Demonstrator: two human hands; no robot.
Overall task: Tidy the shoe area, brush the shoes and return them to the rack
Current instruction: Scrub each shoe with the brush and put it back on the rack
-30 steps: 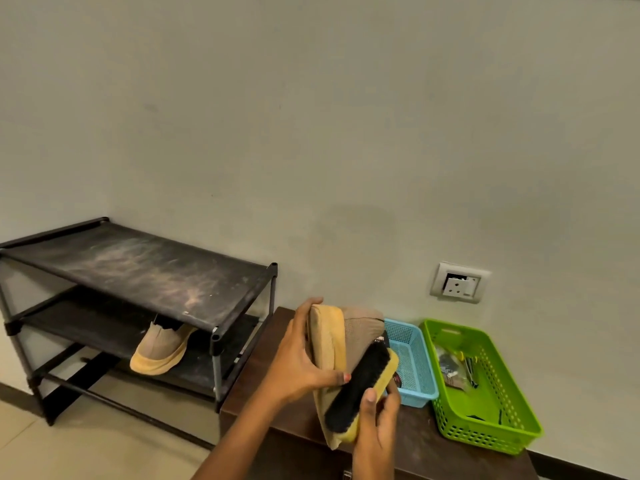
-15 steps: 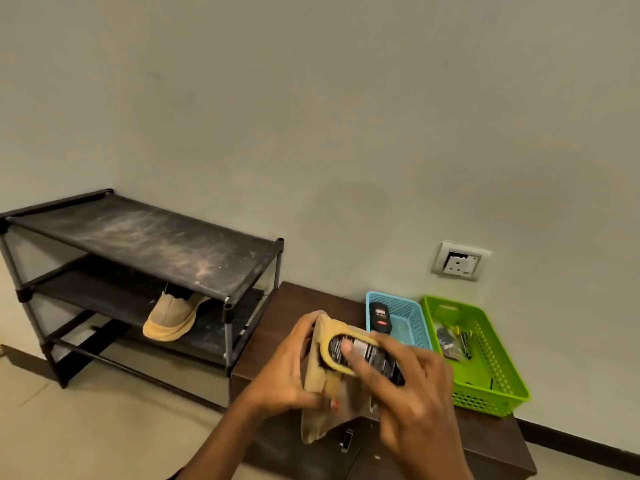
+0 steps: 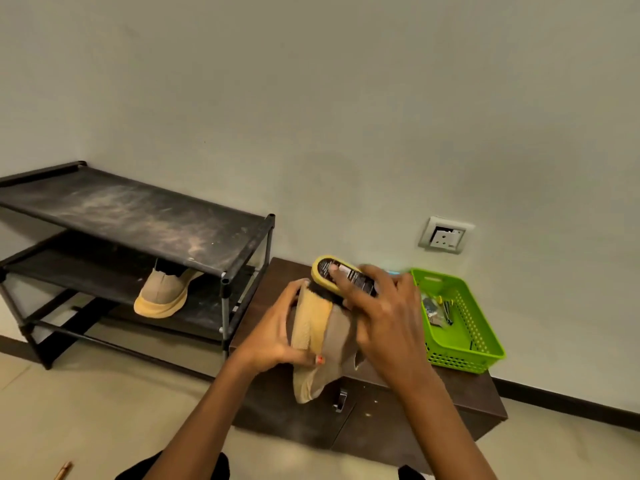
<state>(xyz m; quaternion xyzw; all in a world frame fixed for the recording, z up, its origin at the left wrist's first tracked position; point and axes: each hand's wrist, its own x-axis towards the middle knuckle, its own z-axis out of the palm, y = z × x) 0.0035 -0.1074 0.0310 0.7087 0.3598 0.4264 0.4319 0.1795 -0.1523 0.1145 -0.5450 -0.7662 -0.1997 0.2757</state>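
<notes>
Left hand (image 3: 277, 332) wraps the tan suede shoe w/ pale yellow sole (image 3: 329, 341), fingers curled round its side, holding it up over the dark brown cabinet surface (image 3: 467, 388). Right hand (image 3: 384, 313) grips the oval yellow-backed shoe brush (image 3: 337, 275), fingers clamped over its black label. Change vs 1 sec ago: the brush lay bristles-up along the sole. It's now flipped, label side up, bristles down on the shoe's top end, & my right hand has come over it. So I reckon brushing proper is starting, not done. The matching tan shoe (image 3: 162, 292) sits on the black rack's (image 3: 138, 216) middle shelf; this one goes there after. Green plastic basket (image 3: 464, 329) is just right of my hands.
</notes>
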